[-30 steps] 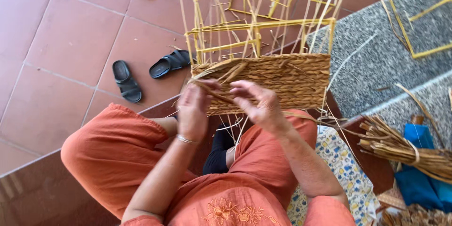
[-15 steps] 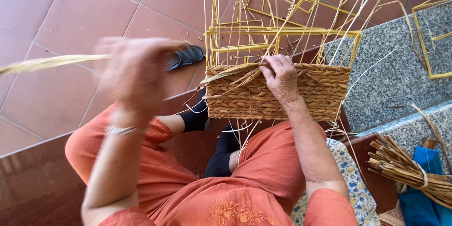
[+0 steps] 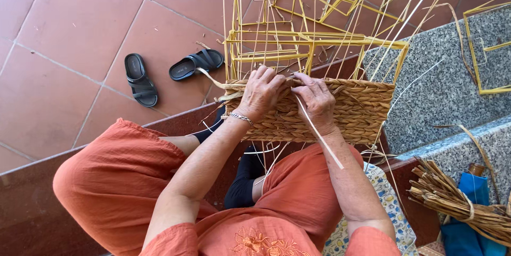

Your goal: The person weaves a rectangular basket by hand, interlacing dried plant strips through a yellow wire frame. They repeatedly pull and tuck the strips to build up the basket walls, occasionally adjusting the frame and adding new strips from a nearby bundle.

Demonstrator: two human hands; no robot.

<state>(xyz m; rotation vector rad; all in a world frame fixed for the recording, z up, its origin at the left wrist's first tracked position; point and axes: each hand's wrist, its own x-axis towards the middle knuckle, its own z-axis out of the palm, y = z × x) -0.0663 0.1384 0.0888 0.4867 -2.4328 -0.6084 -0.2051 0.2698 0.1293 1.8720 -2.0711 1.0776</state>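
- nearest, the person's lap in loose orange cloth trousers [image 3: 122, 181], knees spread, dark leggings showing between them.
- under the right thigh, a patterned white, blue and yellow cushion [image 3: 386, 208].
- at the near right, a tied bundle of dried brown reeds [image 3: 458, 202] lies across a blue folded object [image 3: 474, 192].
- above the knees, a half-woven rectangular basket of tan plaited straw [image 3: 356, 112] sits on a yellow metal wire frame [image 3: 319, 40], whose bare uprights rise on the far side.
- the left hand [image 3: 262, 92], with a silver bracelet at the wrist, is curled over the basket's top edge, fingers bent and pressing on the weave.
- the right hand [image 3: 318, 98] lies just beside it, fingers bent down on the same rim, touching the straw; whether it pinches a strand cannot be told.
- a pale flat strand [image 3: 319, 133] runs from between the hands down toward the right forearm.
- to the right, a grey speckled stone step [image 3: 442, 85].
- far left, a pair of black sandals [image 3: 159, 72] on red floor tiles [image 3: 64, 48].
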